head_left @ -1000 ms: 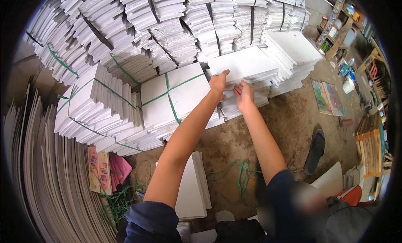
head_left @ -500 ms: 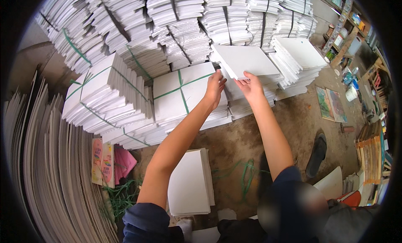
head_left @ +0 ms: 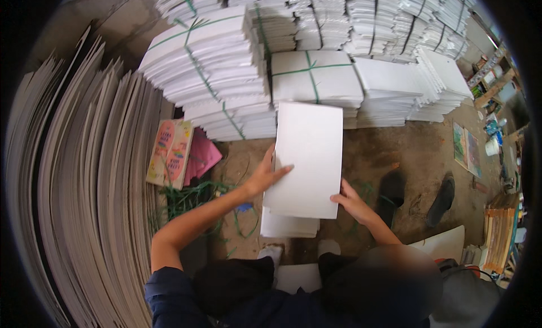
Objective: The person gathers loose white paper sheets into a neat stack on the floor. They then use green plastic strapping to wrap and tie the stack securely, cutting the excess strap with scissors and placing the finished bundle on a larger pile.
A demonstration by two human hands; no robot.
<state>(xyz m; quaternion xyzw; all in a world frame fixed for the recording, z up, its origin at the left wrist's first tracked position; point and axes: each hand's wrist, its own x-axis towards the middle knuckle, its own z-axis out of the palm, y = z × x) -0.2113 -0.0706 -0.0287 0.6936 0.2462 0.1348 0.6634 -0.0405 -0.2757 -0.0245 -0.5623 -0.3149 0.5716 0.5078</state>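
Observation:
A rectangular stack of white boards [head_left: 307,153] is between my hands, upper face showing blank. My left hand [head_left: 266,174] grips its left edge, with the thumb laid over the top face. At the lower right edge, my right hand [head_left: 351,201] has its thumb on the rim and its fingers partly hidden behind. Directly below, a lower pile of white boards [head_left: 289,226] on the floor is mostly covered by what I hold. Farther off stands a white bundle [head_left: 333,82] tied crosswise with green strap.
Tall grey-edged sheets [head_left: 84,187] stand upright along the left. A taller strapped bundle [head_left: 209,62] and an untied white pile [head_left: 389,79] line the back. Green strap scraps [head_left: 189,201] and printed cardboard [head_left: 170,153] lie on the left floor; black slippers [head_left: 440,201] lie right.
Both hands have come back from the right-hand pile, bringing the white boards toward me over the floor pile. The view has shifted left and down.

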